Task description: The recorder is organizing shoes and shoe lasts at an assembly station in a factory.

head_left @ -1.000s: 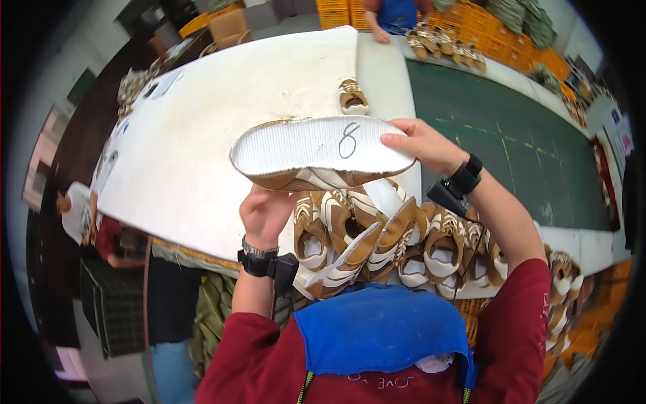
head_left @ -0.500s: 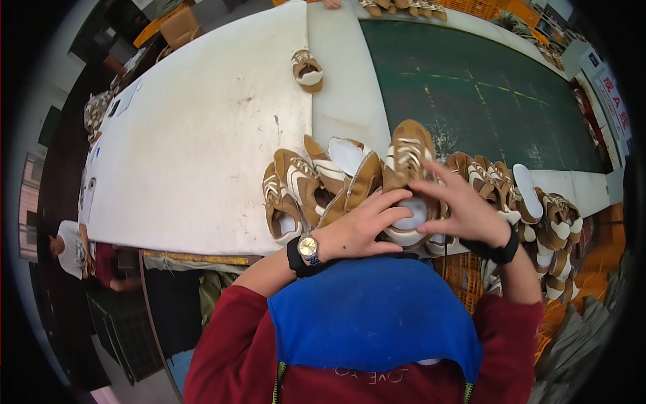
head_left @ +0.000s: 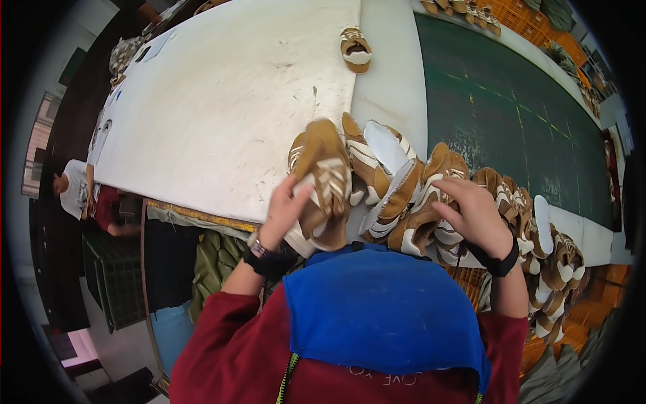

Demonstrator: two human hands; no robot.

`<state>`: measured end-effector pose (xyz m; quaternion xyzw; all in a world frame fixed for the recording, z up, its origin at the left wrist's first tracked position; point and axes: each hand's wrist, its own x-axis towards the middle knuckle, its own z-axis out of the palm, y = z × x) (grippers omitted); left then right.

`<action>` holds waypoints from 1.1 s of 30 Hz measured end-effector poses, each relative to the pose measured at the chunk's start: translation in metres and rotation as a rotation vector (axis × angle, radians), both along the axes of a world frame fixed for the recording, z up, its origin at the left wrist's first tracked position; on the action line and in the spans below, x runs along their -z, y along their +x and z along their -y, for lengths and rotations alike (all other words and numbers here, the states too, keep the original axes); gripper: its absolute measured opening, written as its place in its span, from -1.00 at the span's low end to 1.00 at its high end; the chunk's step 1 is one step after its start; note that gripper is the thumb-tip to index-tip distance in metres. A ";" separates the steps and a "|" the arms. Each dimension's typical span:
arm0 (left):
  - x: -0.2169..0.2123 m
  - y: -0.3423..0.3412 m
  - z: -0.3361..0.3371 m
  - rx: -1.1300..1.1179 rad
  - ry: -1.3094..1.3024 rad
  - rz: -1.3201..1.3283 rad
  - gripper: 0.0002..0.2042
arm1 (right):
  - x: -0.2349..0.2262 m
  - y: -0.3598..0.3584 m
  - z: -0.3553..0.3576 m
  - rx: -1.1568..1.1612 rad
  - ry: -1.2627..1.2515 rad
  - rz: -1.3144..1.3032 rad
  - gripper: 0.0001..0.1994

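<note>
Brown suede sneakers with white stripes and laces crowd the table's near edge. My left hand [head_left: 284, 210] closes on the near left side of a blurred sneaker [head_left: 326, 182], tilted over the leftmost shoes. Another sneaker [head_left: 428, 205] lies slanted under my right hand [head_left: 472, 210]. That hand's thumb and forefinger are spread over its laces and collar; I cannot tell whether they press on it. Between the hands, a white insole [head_left: 385, 145] rests on the shoes, next to a sneaker [head_left: 395, 200] tipped on its side.
More sneakers [head_left: 505, 192] line the near edge at the right, with a white insole [head_left: 542, 219] standing among them. A single sneaker [head_left: 355, 50] sits farther up the white table [head_left: 222, 121]. A green mat [head_left: 511, 108] lies at the right; a person [head_left: 77, 188] is at the far left.
My hands have moved apart from one sneaker. The left has gone left, where a blurred sneaker now lies over the leftmost shoes. The whole view has shifted.
</note>
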<state>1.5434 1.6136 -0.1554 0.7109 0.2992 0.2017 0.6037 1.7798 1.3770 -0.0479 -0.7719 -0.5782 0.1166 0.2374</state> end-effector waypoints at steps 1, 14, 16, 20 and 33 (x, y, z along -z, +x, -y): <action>-0.011 0.003 -0.007 -0.067 -0.240 0.087 -0.71 | -0.001 0.002 -0.012 -0.013 -0.002 0.002 -0.72; -0.055 0.057 -0.012 -0.023 -0.836 0.567 -0.61 | -0.002 -0.024 -0.091 -0.174 0.043 -0.771 -0.37; -0.062 0.064 -0.006 0.031 -0.763 0.585 -0.61 | -0.003 -0.026 -0.094 -0.186 0.081 -1.103 -0.39; -0.077 0.081 -0.005 -0.084 -0.329 0.404 -0.58 | -0.015 -0.023 -0.093 -0.079 -0.145 -1.083 -0.46; 0.052 -0.021 -0.033 -0.128 0.390 -0.296 -0.40 | 0.054 0.200 -0.191 0.417 -0.292 -0.905 -0.64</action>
